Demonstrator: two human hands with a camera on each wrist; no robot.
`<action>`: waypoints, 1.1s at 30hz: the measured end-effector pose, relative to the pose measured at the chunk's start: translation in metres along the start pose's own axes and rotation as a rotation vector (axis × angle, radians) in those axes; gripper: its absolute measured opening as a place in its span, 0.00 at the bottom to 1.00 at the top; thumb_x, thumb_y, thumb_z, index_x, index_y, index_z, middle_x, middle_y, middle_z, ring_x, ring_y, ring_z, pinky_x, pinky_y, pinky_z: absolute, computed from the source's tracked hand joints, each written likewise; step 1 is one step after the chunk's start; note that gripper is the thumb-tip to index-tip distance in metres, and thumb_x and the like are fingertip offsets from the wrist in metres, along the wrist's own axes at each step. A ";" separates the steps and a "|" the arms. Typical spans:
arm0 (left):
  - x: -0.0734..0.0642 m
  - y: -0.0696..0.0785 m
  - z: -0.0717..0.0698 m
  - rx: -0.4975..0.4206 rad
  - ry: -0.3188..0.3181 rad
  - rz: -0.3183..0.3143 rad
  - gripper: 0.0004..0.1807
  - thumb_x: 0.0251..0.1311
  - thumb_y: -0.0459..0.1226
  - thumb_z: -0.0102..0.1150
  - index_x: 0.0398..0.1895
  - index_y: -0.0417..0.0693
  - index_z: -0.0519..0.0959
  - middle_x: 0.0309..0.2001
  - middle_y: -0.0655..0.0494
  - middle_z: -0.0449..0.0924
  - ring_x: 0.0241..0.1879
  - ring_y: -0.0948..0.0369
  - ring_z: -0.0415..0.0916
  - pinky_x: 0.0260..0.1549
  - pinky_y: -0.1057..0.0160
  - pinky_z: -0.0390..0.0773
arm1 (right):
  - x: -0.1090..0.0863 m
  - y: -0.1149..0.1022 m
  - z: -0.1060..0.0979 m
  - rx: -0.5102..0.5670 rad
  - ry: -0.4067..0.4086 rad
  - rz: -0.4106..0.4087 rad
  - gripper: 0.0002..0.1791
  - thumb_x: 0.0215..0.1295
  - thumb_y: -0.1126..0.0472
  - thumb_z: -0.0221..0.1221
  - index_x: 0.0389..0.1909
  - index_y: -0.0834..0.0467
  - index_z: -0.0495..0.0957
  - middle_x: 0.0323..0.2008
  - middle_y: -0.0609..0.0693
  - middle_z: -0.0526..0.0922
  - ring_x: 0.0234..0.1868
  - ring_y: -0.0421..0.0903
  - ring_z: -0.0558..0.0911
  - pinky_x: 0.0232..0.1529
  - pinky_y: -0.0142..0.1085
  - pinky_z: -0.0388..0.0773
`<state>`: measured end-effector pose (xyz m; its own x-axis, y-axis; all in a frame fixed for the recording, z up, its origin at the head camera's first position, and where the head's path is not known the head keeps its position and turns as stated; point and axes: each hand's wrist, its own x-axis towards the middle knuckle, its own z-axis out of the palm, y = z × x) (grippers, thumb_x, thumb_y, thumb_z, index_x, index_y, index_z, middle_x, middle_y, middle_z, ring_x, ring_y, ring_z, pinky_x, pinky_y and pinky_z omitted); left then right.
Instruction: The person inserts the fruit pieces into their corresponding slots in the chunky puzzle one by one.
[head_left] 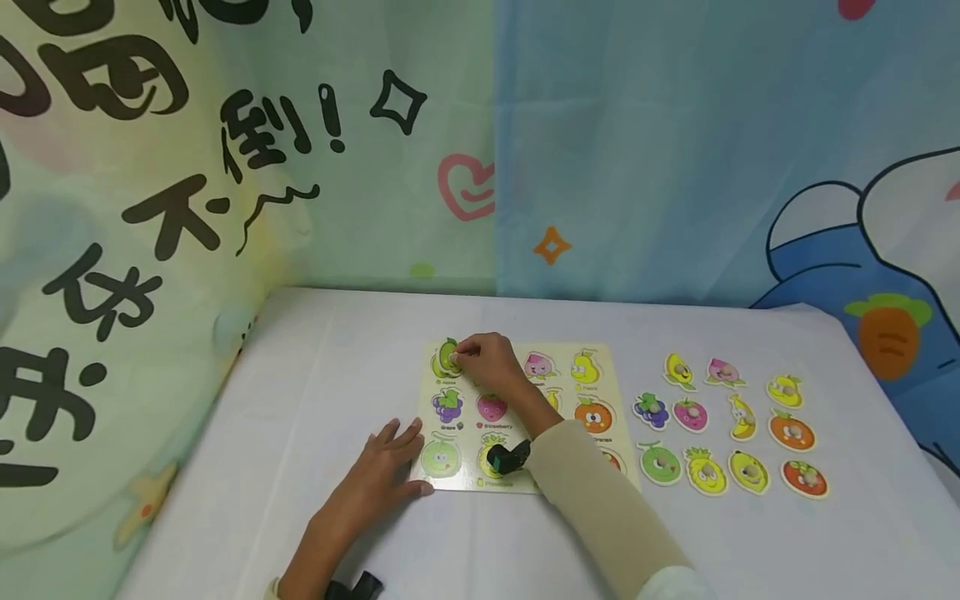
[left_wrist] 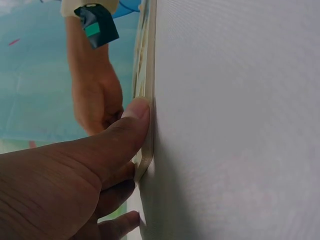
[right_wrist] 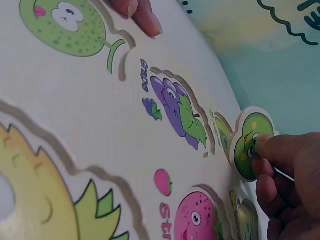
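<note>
Right fingers (head_left: 471,348), head view: we see them pinching one green piece (head_left: 447,358) over the far left corner of one board (head_left: 469,454).
Loose pieces (head_left: 742,419): eleven, off the board's right edge.
Left fingers (left_wrist: 116,197), left wrist view: loosely spread, thumb (left_wrist: 137,111) against the board's near edge; slack pressure could let it slide.
Green piece, right wrist view: tilted, so we judge it could snag.

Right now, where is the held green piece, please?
In the head view, the right hand pinches the green piece over the board's upper left corner.
</note>
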<state>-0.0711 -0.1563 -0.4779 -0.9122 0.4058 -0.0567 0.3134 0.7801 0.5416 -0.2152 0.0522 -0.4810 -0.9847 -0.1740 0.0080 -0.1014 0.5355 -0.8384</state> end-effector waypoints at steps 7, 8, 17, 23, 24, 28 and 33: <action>-0.001 0.000 0.003 -0.005 -0.001 0.003 0.39 0.46 0.45 0.74 0.62 0.37 0.74 0.70 0.48 0.63 0.70 0.40 0.52 0.63 0.33 0.54 | 0.000 -0.006 0.008 -0.103 0.005 -0.003 0.04 0.64 0.63 0.64 0.35 0.59 0.85 0.31 0.49 0.82 0.34 0.44 0.79 0.38 0.38 0.78; -0.001 0.000 0.003 -0.006 0.001 0.005 0.38 0.47 0.45 0.74 0.62 0.36 0.74 0.70 0.48 0.64 0.70 0.40 0.52 0.63 0.33 0.54 | -0.001 -0.006 0.009 -0.112 0.009 -0.001 0.04 0.64 0.63 0.64 0.35 0.59 0.85 0.32 0.49 0.83 0.34 0.44 0.79 0.38 0.38 0.78; 0.000 0.002 0.006 -0.005 0.011 0.041 0.38 0.47 0.44 0.74 0.61 0.33 0.74 0.69 0.45 0.65 0.69 0.38 0.54 0.62 0.32 0.56 | -0.004 -0.007 0.017 -0.204 0.059 0.019 0.06 0.62 0.64 0.65 0.38 0.58 0.87 0.34 0.49 0.85 0.37 0.45 0.81 0.43 0.40 0.79; 0.000 0.003 0.006 -0.007 0.015 0.052 0.38 0.47 0.43 0.74 0.60 0.32 0.74 0.68 0.44 0.65 0.69 0.38 0.55 0.61 0.31 0.56 | -0.007 -0.013 0.017 -0.276 0.053 0.030 0.07 0.63 0.63 0.64 0.39 0.59 0.87 0.38 0.50 0.86 0.44 0.49 0.81 0.56 0.46 0.69; 0.000 0.003 0.006 -0.005 0.013 0.049 0.38 0.47 0.43 0.74 0.60 0.33 0.74 0.68 0.45 0.65 0.69 0.38 0.54 0.61 0.31 0.56 | -0.007 -0.014 0.017 -0.284 0.050 0.027 0.07 0.63 0.63 0.64 0.39 0.59 0.87 0.39 0.50 0.86 0.45 0.49 0.81 0.57 0.47 0.68; -0.001 0.003 0.005 0.008 0.014 0.042 0.38 0.47 0.44 0.74 0.61 0.33 0.74 0.69 0.45 0.65 0.69 0.38 0.54 0.61 0.31 0.56 | -0.008 -0.015 0.019 -0.280 0.057 0.014 0.07 0.64 0.62 0.63 0.40 0.59 0.86 0.38 0.50 0.85 0.44 0.49 0.80 0.53 0.47 0.68; -0.001 0.002 0.000 0.013 0.009 0.016 0.38 0.47 0.43 0.74 0.61 0.34 0.74 0.69 0.46 0.65 0.70 0.39 0.53 0.62 0.32 0.55 | -0.005 -0.014 0.021 -0.209 0.073 0.036 0.11 0.66 0.58 0.62 0.44 0.57 0.85 0.37 0.48 0.83 0.41 0.47 0.79 0.54 0.48 0.67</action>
<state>-0.0692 -0.1552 -0.4763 -0.9094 0.4140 -0.0400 0.3314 0.7793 0.5318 -0.2058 0.0285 -0.4810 -0.9951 -0.0959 0.0258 -0.0860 0.7015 -0.7075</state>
